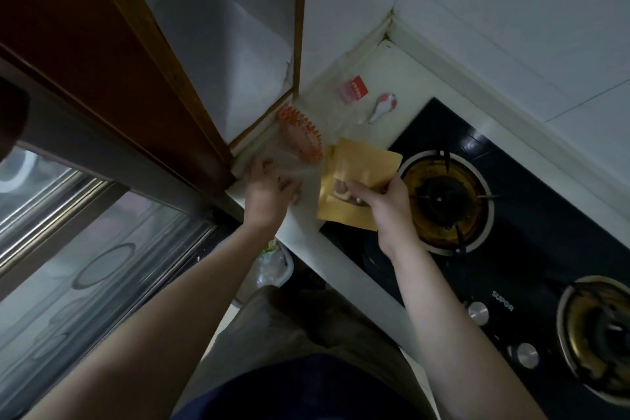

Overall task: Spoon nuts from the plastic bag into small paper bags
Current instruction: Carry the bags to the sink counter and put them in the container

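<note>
Far left: a sliding glass door (pixel 102 249) with a metal frame, patterned with ovals, below a dark wooden cabinet edge (pixel 112 54).

Left hand (pixel 269 191) laid on a clear plastic bag (pixel 289 150) at the left end of the white counter (pixel 341 249), fingers spread and fairly straight, pressing on the film rather than curled round it. Orange scalloped print along the top of that bag; contents hard to make out through the blur. More crumpled clear plastic (pixel 327 99) further back by the corner, with a small red-and-white label (pixel 356 92) on it.

Just right of the plastic bag: brown paper bags (pixel 361 164), flat, kraft-coloured, at least two overlapping, held above the counter edge and the stove's left margin. Small clear window on the front one, pale rounded shapes showing through it. Right hand (pixel 385 204) gripping them at the lower right, thumb on the front face, fingers curled behind.

Behind, near the wall: a white spoon (pixel 383 107) with a reddish bowl, lying on the counter, untouched, apart from both hands.

Right of that: a black glass gas stove (pixel 511 215) with two burners, yellowed rings, two silver knobs (pixel 477 312) at the front edge. White tiled wall (pixel 511 27) behind, dim light overall. Lower centre: grey trousers and a dark shirt.
</note>
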Demonstrator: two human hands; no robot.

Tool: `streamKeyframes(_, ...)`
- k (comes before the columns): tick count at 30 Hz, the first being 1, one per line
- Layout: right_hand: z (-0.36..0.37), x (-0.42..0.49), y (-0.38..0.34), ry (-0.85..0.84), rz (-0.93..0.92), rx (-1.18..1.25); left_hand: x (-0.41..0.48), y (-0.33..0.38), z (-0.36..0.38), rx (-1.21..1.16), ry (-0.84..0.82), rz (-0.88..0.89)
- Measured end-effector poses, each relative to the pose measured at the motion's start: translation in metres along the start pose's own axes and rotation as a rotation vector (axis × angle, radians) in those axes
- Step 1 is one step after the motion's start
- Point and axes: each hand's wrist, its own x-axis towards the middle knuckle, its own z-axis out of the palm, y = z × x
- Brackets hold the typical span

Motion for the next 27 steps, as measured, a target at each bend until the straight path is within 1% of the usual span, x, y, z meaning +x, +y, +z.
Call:
streamKeyframes(3, 0.002, -0.015, 0.006, 0.016, 0.015, 0.017, 0.009, 0.005, 0.006, 0.067, -0.047, -0.028)
streamKeyframes(6, 0.004, -0.031, 0.014, 0.047, 0.044, 0.083, 0.014, 0.005, 0.007, 0.187, -0.085, -0.063)
streamKeyframes(10, 0.006, -0.052, 0.019, 0.067, 0.089, 0.168, 0.015, 0.004, 0.006, 0.280, -0.050, -0.075)
streamKeyframes(13, 0.006, -0.064, 0.019, 0.077, 0.088, 0.177, 0.014, 0.003, 0.006, 0.414, -0.023, -0.017)
streamKeyframes(14, 0.006, -0.067, 0.020, 0.077, 0.086, 0.175, 0.012, 0.002, 0.006, 0.426, -0.005, 0.004)
streamKeyframes(16, 0.004, -0.075, 0.021, 0.082, 0.083, 0.169, 0.003, -0.002, 0.004, 0.369, 0.017, 0.032)
streamKeyframes(18, 0.000, -0.083, 0.023, 0.098, 0.082, 0.174, -0.012, -0.003, -0.003, 0.269, 0.000, 0.062)
streamKeyframes(23, -0.014, -0.114, 0.031, 0.162, 0.083, 0.214, -0.068, 0.000, -0.035, -0.127, -0.043, 0.160)
streamKeyframes(25, -0.019, -0.132, 0.039, 0.204, 0.113, 0.245, -0.092, -0.004, -0.046, -0.136, -0.071, 0.183)
streamKeyframes(27, -0.025, -0.154, 0.048, 0.260, 0.136, 0.274, -0.109, -0.009, -0.053, -0.112, -0.139, 0.183)
